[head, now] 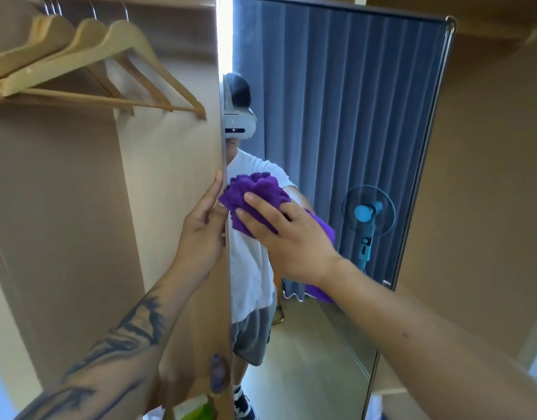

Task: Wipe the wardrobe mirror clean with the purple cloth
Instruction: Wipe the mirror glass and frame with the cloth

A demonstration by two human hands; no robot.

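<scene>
We're mid-wipe: our right hand [286, 234], centre frame, presses the bunched purple cloth [255, 194] flat against the mirror [336, 140], fingers spread and nearly straight over the wad — a tail of it hangs below the wrist. Our left hand [202, 231] sits just left of it, thumb and fingers wrapped round the door edge [224, 153], steadying the panel. Risks, as we judge them: the door is hinged, so a hard push could swing it if the left grip slackens; the loose wad could slide out from under flat fingers; the upper glass looks out of easy reach, so coverage may end up patchy. Containers: the open wardrobe [79, 207], left half of frame, holds three wooden hangers [109, 56] on the rail upper left; no clothes visible on them.
</scene>
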